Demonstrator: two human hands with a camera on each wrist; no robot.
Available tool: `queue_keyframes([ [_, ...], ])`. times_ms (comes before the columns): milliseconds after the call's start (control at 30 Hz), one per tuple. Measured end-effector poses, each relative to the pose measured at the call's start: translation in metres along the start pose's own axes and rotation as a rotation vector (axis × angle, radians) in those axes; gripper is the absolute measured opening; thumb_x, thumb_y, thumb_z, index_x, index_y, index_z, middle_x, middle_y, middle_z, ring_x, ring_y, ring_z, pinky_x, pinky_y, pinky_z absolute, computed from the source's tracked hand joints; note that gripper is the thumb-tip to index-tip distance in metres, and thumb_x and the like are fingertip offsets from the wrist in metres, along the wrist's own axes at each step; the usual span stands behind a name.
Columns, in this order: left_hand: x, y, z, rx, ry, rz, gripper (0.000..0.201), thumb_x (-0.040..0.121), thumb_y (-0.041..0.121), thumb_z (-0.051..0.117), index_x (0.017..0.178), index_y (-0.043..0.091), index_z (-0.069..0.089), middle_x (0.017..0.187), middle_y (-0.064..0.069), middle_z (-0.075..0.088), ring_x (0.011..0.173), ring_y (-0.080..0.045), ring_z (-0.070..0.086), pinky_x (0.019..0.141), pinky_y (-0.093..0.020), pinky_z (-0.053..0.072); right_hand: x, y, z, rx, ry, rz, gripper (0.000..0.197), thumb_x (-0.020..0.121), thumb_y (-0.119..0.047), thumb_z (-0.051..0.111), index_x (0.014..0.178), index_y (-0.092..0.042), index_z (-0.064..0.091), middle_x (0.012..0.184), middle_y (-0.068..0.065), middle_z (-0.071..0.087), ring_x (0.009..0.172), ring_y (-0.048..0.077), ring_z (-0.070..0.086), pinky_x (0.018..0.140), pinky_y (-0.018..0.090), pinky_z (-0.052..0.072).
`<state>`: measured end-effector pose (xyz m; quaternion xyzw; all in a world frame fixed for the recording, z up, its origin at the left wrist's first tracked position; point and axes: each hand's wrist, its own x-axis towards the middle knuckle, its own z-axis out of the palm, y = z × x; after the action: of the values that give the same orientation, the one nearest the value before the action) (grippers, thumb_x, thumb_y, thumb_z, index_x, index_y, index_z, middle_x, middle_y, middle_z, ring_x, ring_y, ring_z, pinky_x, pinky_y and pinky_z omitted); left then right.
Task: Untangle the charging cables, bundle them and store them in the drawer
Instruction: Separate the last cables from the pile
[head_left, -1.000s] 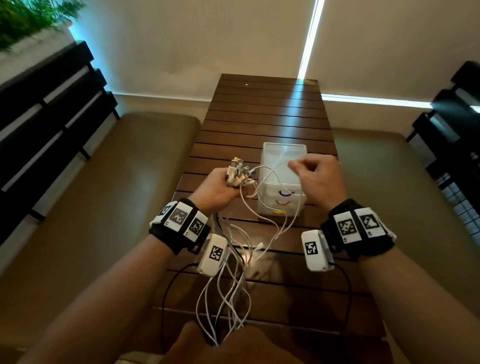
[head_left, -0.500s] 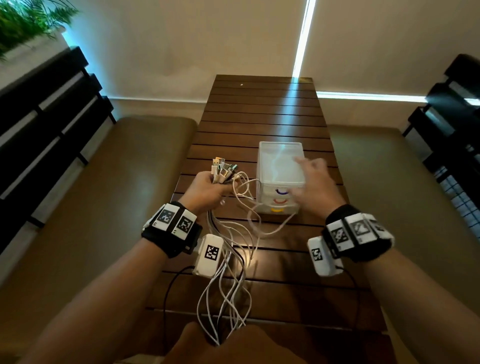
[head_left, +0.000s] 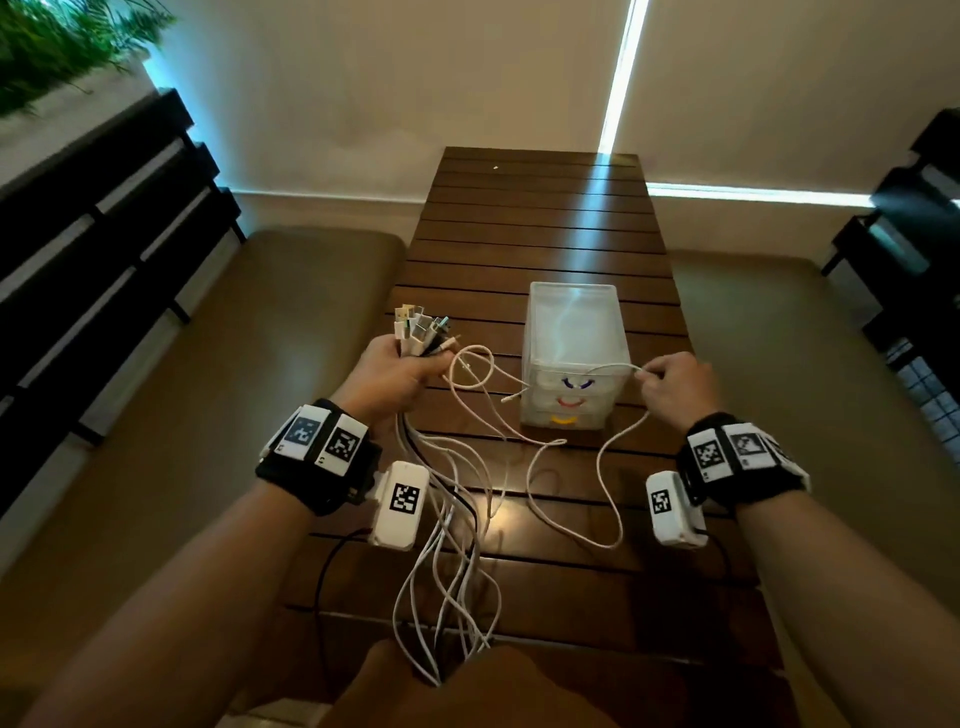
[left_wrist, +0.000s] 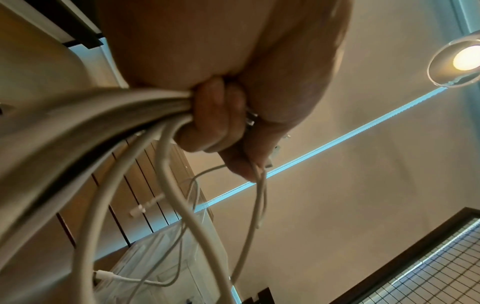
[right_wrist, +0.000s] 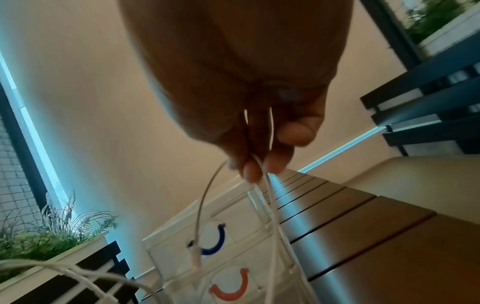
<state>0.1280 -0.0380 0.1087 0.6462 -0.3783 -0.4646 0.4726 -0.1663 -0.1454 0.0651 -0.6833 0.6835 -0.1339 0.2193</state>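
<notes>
My left hand (head_left: 395, 374) grips a bunch of white charging cables (head_left: 447, 525) just below their plugs (head_left: 421, 330), which stick up above the fist; in the left wrist view the fingers (left_wrist: 215, 115) curl round the cable bundle (left_wrist: 109, 123). The cables trail down toward my lap. My right hand (head_left: 670, 382) pinches one thin white cable (head_left: 605, 467) at the right of the clear drawer unit (head_left: 571, 332); in the right wrist view the fingertips (right_wrist: 255, 170) hold that thin cable (right_wrist: 272, 207). The drawers (right_wrist: 207, 244) with blue, red and yellow handles are shut.
The drawer unit stands mid-way along a dark slatted wooden table (head_left: 540, 218). Padded benches flank it on the left (head_left: 234, 338) and right (head_left: 810, 353). Dark slatted backrests (head_left: 104, 218) and a planter (head_left: 57, 47) lie at the far left.
My right hand has left the top of the drawer unit and moved right, pulling one thin cable out sideways. My left hand with the plugs has shifted slightly left.
</notes>
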Motion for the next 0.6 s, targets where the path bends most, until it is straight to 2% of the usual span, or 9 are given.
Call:
queue_keyframes([
  [67, 0.002, -0.002, 0.0, -0.01, -0.003, -0.016, 0.004, 0.085, 0.01, 0.069, 0.084, 0.011, 0.065, 0.046, 0.009, 0.048, 0.036, -0.003, 0.034, 0.035, -0.016, 0.027, -0.004, -0.001, -0.001, -0.036, -0.108, -0.053, 0.026, 0.088, -0.027, 0.065, 0.109, -0.014, 0.072, 0.116, 0.01, 0.069, 0.109, 0.029, 0.062, 0.095, 0.035, 0.048],
  [133, 0.002, -0.003, 0.005, 0.002, -0.026, -0.007, 0.005, 0.084, 0.013, 0.071, 0.081, 0.014, 0.067, 0.053, 0.004, 0.052, 0.036, -0.003, 0.034, 0.035, -0.016, 0.027, -0.016, -0.018, -0.001, -0.006, -0.141, -0.185, 0.045, 0.086, -0.027, 0.07, 0.126, -0.01, 0.062, 0.125, 0.012, 0.061, 0.116, 0.027, 0.056, 0.099, 0.033, 0.043],
  [200, 0.0, 0.0, 0.016, 0.01, -0.068, 0.007, 0.004, 0.084, 0.014, 0.071, 0.082, 0.013, 0.068, 0.06, 0.0, 0.057, 0.035, -0.002, 0.035, 0.035, -0.016, 0.028, -0.03, -0.046, 0.0, 0.217, -0.114, -0.303, 0.055, 0.086, -0.032, 0.07, 0.136, -0.018, 0.052, 0.128, 0.008, 0.054, 0.112, 0.02, 0.055, 0.096, 0.031, 0.045],
  [267, -0.005, 0.006, 0.028, 0.008, -0.107, 0.039, 0.004, 0.085, 0.01, 0.069, 0.082, 0.01, 0.066, 0.053, 0.006, 0.059, 0.034, 0.0, 0.039, 0.034, -0.015, 0.031, -0.043, -0.072, 0.002, 0.418, -0.262, -0.384, 0.055, 0.088, -0.041, 0.065, 0.138, -0.026, 0.049, 0.126, 0.001, 0.054, 0.101, 0.014, 0.058, 0.087, 0.029, 0.049],
  [333, -0.01, 0.011, 0.038, 0.024, -0.133, 0.077, 0.005, 0.087, 0.005, 0.066, 0.083, 0.007, 0.064, 0.048, 0.011, 0.06, 0.035, 0.003, 0.047, 0.037, -0.01, 0.034, -0.052, -0.089, 0.006, 0.367, -0.419, -0.475, 0.045, 0.088, -0.041, 0.065, 0.129, -0.027, 0.056, 0.117, -0.003, 0.061, 0.098, 0.01, 0.061, 0.085, 0.029, 0.052],
  [400, -0.01, 0.011, 0.041, 0.048, -0.118, 0.12, 0.007, 0.087, 0.005, 0.067, 0.081, 0.009, 0.065, 0.05, 0.012, 0.062, 0.041, 0.004, 0.053, 0.043, -0.008, 0.038, -0.056, -0.096, 0.003, 0.368, -0.391, -0.533, 0.019, 0.092, -0.029, 0.062, 0.107, -0.019, 0.068, 0.098, -0.001, 0.069, 0.087, 0.01, 0.065, 0.079, 0.031, 0.055],
  [433, -0.008, 0.009, 0.039, 0.067, -0.097, 0.144, 0.008, 0.086, 0.007, 0.068, 0.079, 0.011, 0.066, 0.054, 0.012, 0.065, 0.047, 0.004, 0.057, 0.049, -0.009, 0.041, -0.056, -0.096, -0.003, 0.457, -0.365, -0.512, 0.012, 0.095, -0.021, 0.058, 0.098, -0.016, 0.069, 0.09, 0.002, 0.07, 0.08, 0.012, 0.066, 0.074, 0.031, 0.055],
  [500, -0.005, 0.005, 0.033, 0.127, -0.075, 0.151, 0.006, 0.086, 0.013, 0.069, 0.08, 0.013, 0.07, 0.069, 0.008, 0.073, 0.064, 0.0, 0.064, 0.065, -0.017, 0.045, -0.052, -0.089, -0.014, 0.742, -0.359, -0.423, 0.017, 0.098, -0.011, 0.052, 0.089, -0.014, 0.066, 0.084, 0.005, 0.069, 0.071, 0.015, 0.065, 0.067, 0.029, 0.055],
  [600, -0.003, 0.001, 0.03, 0.249, -0.159, 0.105, 0.01, 0.082, 0.016, 0.074, 0.089, 0.01, 0.071, 0.085, -0.001, 0.073, 0.069, -0.007, 0.062, 0.069, -0.029, 0.047, -0.05, -0.08, -0.03, 1.081, -0.385, -0.362, 0.02, 0.098, -0.012, 0.049, 0.087, -0.014, 0.065, 0.085, 0.006, 0.072, 0.074, 0.02, 0.069, 0.068, 0.028, 0.057],
])
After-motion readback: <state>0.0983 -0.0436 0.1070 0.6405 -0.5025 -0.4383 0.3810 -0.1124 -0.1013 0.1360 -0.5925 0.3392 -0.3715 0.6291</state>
